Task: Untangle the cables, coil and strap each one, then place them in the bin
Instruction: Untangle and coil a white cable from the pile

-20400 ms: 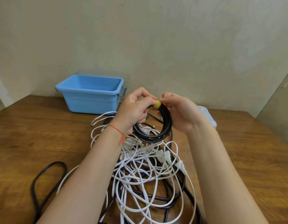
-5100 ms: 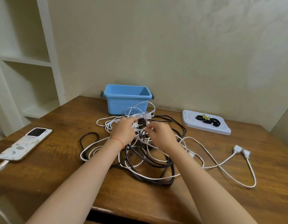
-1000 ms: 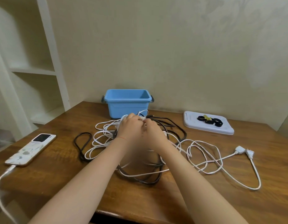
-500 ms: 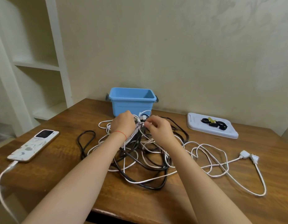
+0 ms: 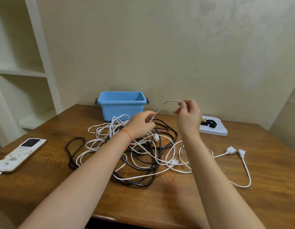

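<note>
A tangle of white cables [image 5: 143, 146] and black cables [image 5: 140, 180] lies on the wooden table [image 5: 160, 204]. My right hand [image 5: 189, 116] is raised above the pile and pinches a white cable strand [image 5: 165, 104] that arcs down to my left hand [image 5: 141, 124]. My left hand grips the same strand low over the pile, just in front of the blue bin [image 5: 122, 104]. Two white plugs [image 5: 236, 151] lie at the right end of a loose white loop.
A white tray [image 5: 214, 131] with black straps [image 5: 209, 123] sits at the back right by the wall. A phone [image 5: 21, 154] on a charging lead lies at the table's left edge. White shelves [image 5: 22, 71] stand to the left.
My right hand has lifted up and to the right, drawing a white strand out of the pile. My left hand stays low on the tangle.
</note>
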### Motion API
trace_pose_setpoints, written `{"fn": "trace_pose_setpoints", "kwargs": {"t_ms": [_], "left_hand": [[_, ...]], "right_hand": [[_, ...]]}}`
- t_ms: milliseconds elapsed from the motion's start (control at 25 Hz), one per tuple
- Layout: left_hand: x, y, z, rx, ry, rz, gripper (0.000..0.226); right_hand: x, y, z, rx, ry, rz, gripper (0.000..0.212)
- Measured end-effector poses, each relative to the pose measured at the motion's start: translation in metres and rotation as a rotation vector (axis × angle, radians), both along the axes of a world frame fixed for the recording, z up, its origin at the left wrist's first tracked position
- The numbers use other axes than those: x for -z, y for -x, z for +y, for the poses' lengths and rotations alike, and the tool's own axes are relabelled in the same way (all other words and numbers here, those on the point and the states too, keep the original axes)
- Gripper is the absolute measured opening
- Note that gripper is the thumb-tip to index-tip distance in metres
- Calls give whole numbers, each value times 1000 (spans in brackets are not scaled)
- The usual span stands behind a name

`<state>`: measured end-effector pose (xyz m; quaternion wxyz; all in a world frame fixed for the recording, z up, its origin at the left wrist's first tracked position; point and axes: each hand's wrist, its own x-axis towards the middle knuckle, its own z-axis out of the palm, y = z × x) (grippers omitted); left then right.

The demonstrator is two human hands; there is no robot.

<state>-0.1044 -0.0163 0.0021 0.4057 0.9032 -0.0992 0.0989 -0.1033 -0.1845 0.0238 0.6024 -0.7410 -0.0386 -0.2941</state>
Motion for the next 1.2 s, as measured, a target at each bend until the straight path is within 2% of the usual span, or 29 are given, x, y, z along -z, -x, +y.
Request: {"fn": "trace_pose_setpoints", "kwargs": {"t_ms": [80,160,200,240,320,360,400,480,520,560,640,720,760,840,880,920,960,1040,1080,1120,1200], "left_hand": [[10,-2,-11,7,-86,66,41],[19,-4,-9,-42,-177,50,20],[21,-5,-6,-57,-207,36,26],[22,-4,-4,-75,-216,26,32],[16,3,-9,-93,-235,-16,36],[9,6,-18,-83,-282,-53,36],[2,7,-29,-65,-356,-97,34],[-10,8,-51,-59,-500,-167,25],[-13,8,-56,-70,-516,-183,21],[-12,7,-55,-77,-491,-169,21],[0,5,-35,-77,-396,-92,27],[14,4,-8,-104,-360,-25,33],[21,4,6,-127,-352,-6,34],[28,3,22,-155,-308,-4,34],[27,3,21,-147,-279,-11,34],[23,3,14,-120,-255,-27,33],[19,3,1,-86,-241,-46,30],[10,3,-32,-29,-258,-95,25],[6,3,-45,-15,-273,-108,23],[5,2,-53,-10,-268,-108,22],[10,-3,-55,33,-202,-75,15]], "right_hand": [[-1,1,-11,52,-86,-21,17],[-4,2,-28,169,-170,-12,16],[-4,1,-40,262,-181,16,16],[-2,-2,-50,377,-127,56,17],[4,-6,-57,502,208,73,37],[6,-6,-51,416,373,18,46],[9,-6,-40,232,472,-52,46],[16,2,-13,-154,486,-47,27],[19,7,-4,-264,421,7,24],[22,7,-1,-314,362,75,28],[31,2,-6,-298,466,206,42],[40,-7,-27,-99,664,286,49],[43,-13,-40,107,720,294,48],[44,-20,-61,523,853,305,35],[44,-22,-62,581,909,308,26],[43,-23,-56,525,923,290,21],[42,-23,-45,354,859,241,20],[41,-10,-16,-124,539,193,31],[40,-2,-7,-267,416,195,38],[38,1,-3,-332,349,212,43],[39,-3,-10,-315,405,266,54]]}}
